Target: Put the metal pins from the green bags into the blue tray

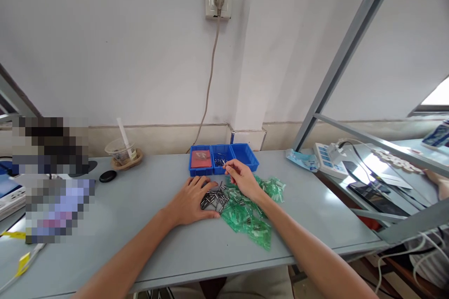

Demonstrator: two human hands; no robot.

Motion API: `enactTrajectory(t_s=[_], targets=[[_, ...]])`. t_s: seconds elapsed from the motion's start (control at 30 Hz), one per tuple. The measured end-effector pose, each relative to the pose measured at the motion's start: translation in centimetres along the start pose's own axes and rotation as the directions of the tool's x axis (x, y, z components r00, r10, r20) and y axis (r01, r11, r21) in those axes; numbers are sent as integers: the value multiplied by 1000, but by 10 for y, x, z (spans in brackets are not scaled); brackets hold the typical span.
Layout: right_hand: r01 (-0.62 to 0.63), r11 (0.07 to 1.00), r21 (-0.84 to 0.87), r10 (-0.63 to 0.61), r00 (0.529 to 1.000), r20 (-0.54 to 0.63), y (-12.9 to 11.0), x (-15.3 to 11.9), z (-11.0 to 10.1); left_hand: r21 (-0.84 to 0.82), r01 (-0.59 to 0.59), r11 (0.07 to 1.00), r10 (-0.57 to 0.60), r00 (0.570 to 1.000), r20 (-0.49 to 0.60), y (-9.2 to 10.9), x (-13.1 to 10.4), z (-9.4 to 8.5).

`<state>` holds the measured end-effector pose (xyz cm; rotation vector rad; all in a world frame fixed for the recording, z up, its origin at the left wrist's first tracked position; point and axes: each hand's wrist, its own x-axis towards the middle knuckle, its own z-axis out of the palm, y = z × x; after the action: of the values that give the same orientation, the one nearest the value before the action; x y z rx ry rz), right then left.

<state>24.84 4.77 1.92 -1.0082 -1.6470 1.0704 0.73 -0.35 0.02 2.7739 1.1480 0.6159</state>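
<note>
Several small shiny metal pins lie in a loose pile (214, 199) on the grey table. My left hand (191, 201) rests at the pile's left side, palm down, with its fingers spread and curving partly around it. Over the front of the middle blue bin (224, 148), my right hand (242, 180) is closed in a pinch; whatever sits between its fingertips is too small to make out. Similar metal pieces (220, 161) lie in that bin. Crumpled green clear plastic bags (245, 215) spread below and beside my right hand, partly hidden by its wrist.
Left of the middle bin is a blue bin with a red packet (200, 159); a third blue bin (247, 155) adjoins on the right. A plastic cup (121, 149), a black round object (107, 176), a light-blue packet (302, 160) and a power strip (329, 161) also stand about.
</note>
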Motion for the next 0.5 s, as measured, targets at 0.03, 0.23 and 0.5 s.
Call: enactTrajectory(t_s=[0.03, 0.23, 0.5], targets=[[-1, 1000, -1, 1, 1000, -12, 0, 0, -1, -2, 3, 1000, -3, 1000, -5, 0, 0, 0], [6, 1000, 1, -6, 997, -76, 4, 0, -6, -17, -2, 1000, 1, 1000, -16, 0, -1, -1], [52, 999, 15, -50, 993, -103, 9, 0, -7, -32, 32, 999, -32, 999, -12, 0, -2, 0]])
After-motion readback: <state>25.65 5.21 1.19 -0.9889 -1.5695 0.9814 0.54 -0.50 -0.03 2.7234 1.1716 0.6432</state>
